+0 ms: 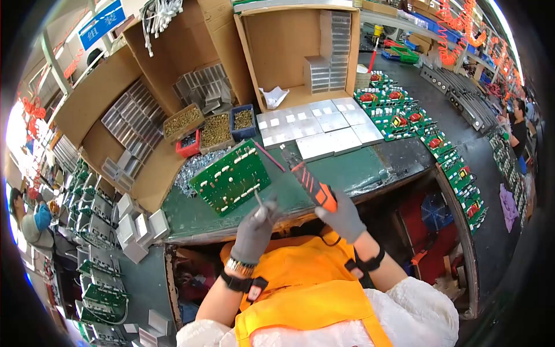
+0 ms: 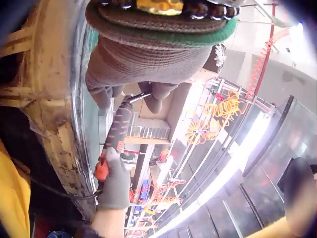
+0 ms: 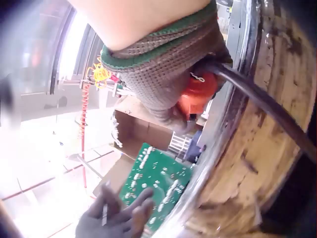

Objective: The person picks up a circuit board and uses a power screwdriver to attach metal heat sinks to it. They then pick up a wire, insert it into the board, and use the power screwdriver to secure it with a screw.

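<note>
My gloved left hand (image 1: pixel 255 234) pinches a thin metal rod (image 1: pixel 258 198) between thumb and fingers, its end pointing up over the bench. My gloved right hand (image 1: pixel 347 218) grips an orange-and-black electric screwdriver (image 1: pixel 315 186), with its tip angled forward and left above the green bench mat. From the screwdriver's end a dark cord (image 3: pixel 267 101) runs past the bench edge. Just beyond my left hand lies a green circuit board (image 1: pixel 230 178) with rows of white connectors facing up. Its left edge is close to a heap of small clear bags (image 1: pixel 199 168).
Bins of brass-coloured screws (image 1: pixel 216 132) stand behind the board. Flat silver metal plates (image 1: pixel 321 144) cover the bench's back right. Cardboard boxes (image 1: pixel 277 46) holding finned metal parts rise behind. Several assembled boards (image 1: pixel 399 118) line the right, and metal blocks (image 1: pixel 139 228) sit at left.
</note>
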`<state>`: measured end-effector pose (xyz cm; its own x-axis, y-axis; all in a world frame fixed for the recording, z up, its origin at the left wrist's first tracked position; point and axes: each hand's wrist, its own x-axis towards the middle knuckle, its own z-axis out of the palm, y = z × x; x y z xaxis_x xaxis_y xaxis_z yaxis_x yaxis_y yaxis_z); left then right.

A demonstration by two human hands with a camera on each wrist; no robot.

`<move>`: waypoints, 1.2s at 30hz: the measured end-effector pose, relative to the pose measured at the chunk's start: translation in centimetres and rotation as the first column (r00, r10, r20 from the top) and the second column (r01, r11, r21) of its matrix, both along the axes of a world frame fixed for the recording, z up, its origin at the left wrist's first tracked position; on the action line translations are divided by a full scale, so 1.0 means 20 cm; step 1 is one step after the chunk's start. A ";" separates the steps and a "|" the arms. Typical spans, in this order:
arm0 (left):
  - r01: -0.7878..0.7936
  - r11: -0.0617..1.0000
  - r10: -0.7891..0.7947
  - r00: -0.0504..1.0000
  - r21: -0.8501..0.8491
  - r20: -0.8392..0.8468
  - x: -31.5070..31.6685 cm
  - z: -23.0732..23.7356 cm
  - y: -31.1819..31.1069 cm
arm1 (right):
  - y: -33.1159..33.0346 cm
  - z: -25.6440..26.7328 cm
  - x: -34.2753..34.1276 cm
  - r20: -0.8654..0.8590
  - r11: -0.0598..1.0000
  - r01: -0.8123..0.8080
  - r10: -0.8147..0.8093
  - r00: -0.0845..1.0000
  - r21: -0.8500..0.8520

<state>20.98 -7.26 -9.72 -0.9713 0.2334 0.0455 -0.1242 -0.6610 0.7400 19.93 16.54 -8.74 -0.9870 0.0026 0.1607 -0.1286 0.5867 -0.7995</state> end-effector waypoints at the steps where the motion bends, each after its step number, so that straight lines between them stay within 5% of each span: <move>1: -0.006 1.000 0.006 1.000 0.002 0.008 -0.03 0.04 0.05 | -0.03 -0.03 0.09 0.013 0.985 0.012 -0.010 1.000 -0.173; 3: 0.027 0.996 -0.017 0.993 0.091 -0.115 -0.08 0.11 0.12 | -0.16 -0.12 0.28 0.019 0.976 -0.005 0.009 1.000 -0.218; 5: 0.005 1.000 -0.004 0.996 0.006 -0.084 -0.08 0.09 0.11 | -0.18 -0.11 0.35 0.009 0.967 -0.021 0.024 1.000 -0.256; 8: 0.035 0.998 -0.036 0.999 -0.049 -0.002 0.00 0.06 0.10 | -0.11 0.00 0.39 0.238 0.878 -0.385 0.453 0.859 -0.284; 9: 0.041 0.998 -0.040 0.999 -0.058 0.005 0.02 0.07 0.10 | -0.05 -0.06 0.34 0.130 0.839 -0.441 0.500 0.856 -0.318; 10: -0.001 0.997 0.000 1.000 -0.083 -0.014 0.07 0.08 0.11 | -0.02 -0.03 0.30 0.010 0.869 -0.324 0.353 0.936 -0.374; 11: -0.039 0.994 0.036 0.999 -0.107 -0.025 0.13 0.08 0.12 | 0.01 0.04 0.25 0.068 0.887 -0.210 0.259 0.963 -0.411; 12: 0.000 0.998 -0.002 1.000 -0.066 -0.028 0.14 0.09 0.12 | 0.00 0.12 0.19 -0.228 0.926 -0.277 0.221 0.948 -0.255; 15: 0.074 0.987 -0.081 0.996 -0.142 -0.046 0.19 0.16 0.17 | -0.08 0.40 0.09 -0.274 0.879 -0.376 0.300 0.914 -0.294; 17: 0.100 0.982 -0.110 0.992 -0.160 -0.054 0.21 0.20 0.22 | -0.13 0.54 0.04 -0.475 0.911 -0.413 0.364 0.801 0.001; 18: 0.127 0.972 -0.145 0.986 -0.197 -0.082 0.22 0.18 0.23 | -0.12 0.56 0.01 -0.480 0.910 -0.414 0.364 0.798 0.002; 20: 0.110 0.955 -0.158 0.974 -0.275 -0.160 0.23 0.17 0.25 | -0.11 0.61 -0.05 -0.234 0.657 -0.754 0.732 0.640 -0.007; 21: 0.117 0.952 -0.174 0.967 -0.281 -0.187 0.23 0.17 0.25 | -0.10 0.62 -0.05 -0.238 0.655 -0.756 0.734 0.637 -0.002; 23: -0.007 0.989 -0.048 0.927 -0.145 -0.373 0.22 0.14 0.31 | -0.04 0.63 -0.01 -0.044 0.640 -0.569 0.644 0.764 -0.517; 24: -0.010 0.990 -0.042 0.930 -0.138 -0.366 0.21 0.14 0.32 | 0.00 0.65 -0.02 -0.044 0.620 -0.461 0.567 0.822 -0.635; 25: -0.088 0.956 -0.056 0.882 -0.281 -0.467 0.20 0.15 0.32 | 0.04 0.63 -0.06 -0.031 0.622 -0.458 0.572 0.820 -0.635; 27: -0.164 0.894 -0.095 0.841 -0.417 -0.533 0.20 0.15 0.35 | 0.09 0.53 -0.14 -0.173 0.383 -0.335 0.399 0.901 -0.861; 28: -0.147 0.916 -0.086 0.838 -0.374 -0.539 0.21 0.13 0.38 | 0.11 0.49 -0.19 -0.256 0.332 -0.397 0.395 0.882 -0.856; 31: -0.143 0.902 -0.133 0.806 -0.407 -0.576 0.17 0.08 0.40 | 0.16 0.51 -0.18 -0.142 0.323 -0.296 0.425 0.894 -0.899; 35: -0.280 0.851 -0.109 0.734 -0.445 -0.670 0.08 0.03 0.43 | 0.17 0.58 -0.17 0.008 0.557 -0.162 0.289 0.957 -0.815; 36: -0.265 0.843 -0.141 0.730 -0.468 -0.668 0.06 0.03 0.42 | 0.17 0.57 -0.18 -0.017 0.515 -0.178 0.302 0.953 -0.839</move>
